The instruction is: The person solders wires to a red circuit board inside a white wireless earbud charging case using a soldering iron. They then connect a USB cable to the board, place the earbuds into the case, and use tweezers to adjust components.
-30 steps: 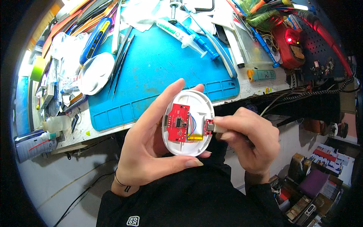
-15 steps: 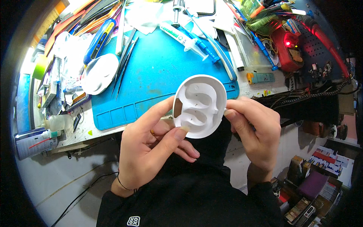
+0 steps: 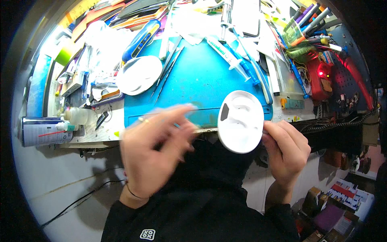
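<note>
A white oval earbud-case shell (image 3: 241, 138) with two curved hollows and a dark cutout on its left side is held over the bench's front edge. My right hand (image 3: 287, 149) pinches it by its right rim between thumb and fingers. My left hand (image 3: 151, 141), blurred by motion, is apart from the shell to its left, with fingers stretched out and nothing seen in them. A white round dish-like piece (image 3: 139, 75) lies on the left of the blue work mat (image 3: 189, 88), beside dark tweezers (image 3: 168, 76).
A blue-and-yellow utility knife (image 3: 141, 40) lies behind the white dish. Toward the back right are a syringe (image 3: 227, 58), a blue pen-like tool (image 3: 246, 66) and a red device (image 3: 320, 78) with a lit lamp. A spray can (image 3: 46, 132) stands at the bench's left corner.
My left hand has let go of the shell and moved away to the left. My right hand keeps the shell, now a little further right in the picture.
</note>
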Tool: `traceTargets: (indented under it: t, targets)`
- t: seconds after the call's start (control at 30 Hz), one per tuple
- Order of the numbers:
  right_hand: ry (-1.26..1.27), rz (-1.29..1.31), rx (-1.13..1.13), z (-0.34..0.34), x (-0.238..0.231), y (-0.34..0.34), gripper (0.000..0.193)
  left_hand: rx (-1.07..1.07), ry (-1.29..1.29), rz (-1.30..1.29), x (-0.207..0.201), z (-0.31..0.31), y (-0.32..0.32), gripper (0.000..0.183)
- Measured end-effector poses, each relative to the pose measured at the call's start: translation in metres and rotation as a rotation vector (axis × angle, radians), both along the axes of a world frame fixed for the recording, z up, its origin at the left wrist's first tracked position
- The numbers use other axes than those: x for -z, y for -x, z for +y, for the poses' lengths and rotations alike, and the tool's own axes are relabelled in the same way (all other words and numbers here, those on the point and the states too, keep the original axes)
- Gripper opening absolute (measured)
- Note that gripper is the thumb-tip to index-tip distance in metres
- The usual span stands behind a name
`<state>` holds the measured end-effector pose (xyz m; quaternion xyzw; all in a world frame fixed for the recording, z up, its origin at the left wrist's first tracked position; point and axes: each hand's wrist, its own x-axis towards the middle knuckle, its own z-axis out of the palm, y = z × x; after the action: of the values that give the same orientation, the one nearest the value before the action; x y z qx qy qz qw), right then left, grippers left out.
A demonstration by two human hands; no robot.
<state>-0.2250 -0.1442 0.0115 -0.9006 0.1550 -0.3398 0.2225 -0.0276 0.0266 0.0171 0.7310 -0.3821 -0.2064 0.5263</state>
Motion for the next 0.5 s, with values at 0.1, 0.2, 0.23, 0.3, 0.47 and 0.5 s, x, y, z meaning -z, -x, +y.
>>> traceTargets:
  t: [0.1, 0.2, 0.23, 0.3, 0.47, 0.5]
  targets:
    - [-0.018, -0.003, -0.012, -0.002, 0.003, -0.003, 0.031, -0.383, -0.156, -0.731, 0.000, -0.002, -0.041, 0.021]
    - [-0.006, -0.010, -0.016, 0.000, 0.009, -0.009, 0.030, -0.379, -0.245, -0.892, 0.014, -0.006, -0.065, 0.024]
    - [-0.013, -0.011, -0.017, 0.000, 0.011, -0.011, 0.030, -0.355, -0.272, -0.956, 0.017, -0.006, -0.070, 0.025]
    - [-0.006, 0.004, -0.018, 0.000, 0.012, -0.013, 0.027, -0.359, -0.277, -0.904, 0.020, -0.006, -0.071, 0.023]
    - [-0.025, 0.038, -0.043, -0.003, 0.013, -0.012, 0.021, -0.407, -0.138, -0.821, -0.002, -0.012, -0.062, 0.020]
    - [-0.040, 0.052, -0.048, -0.004, 0.013, -0.012, 0.021, -0.478, -0.149, -0.759, -0.009, -0.011, -0.057, 0.020]
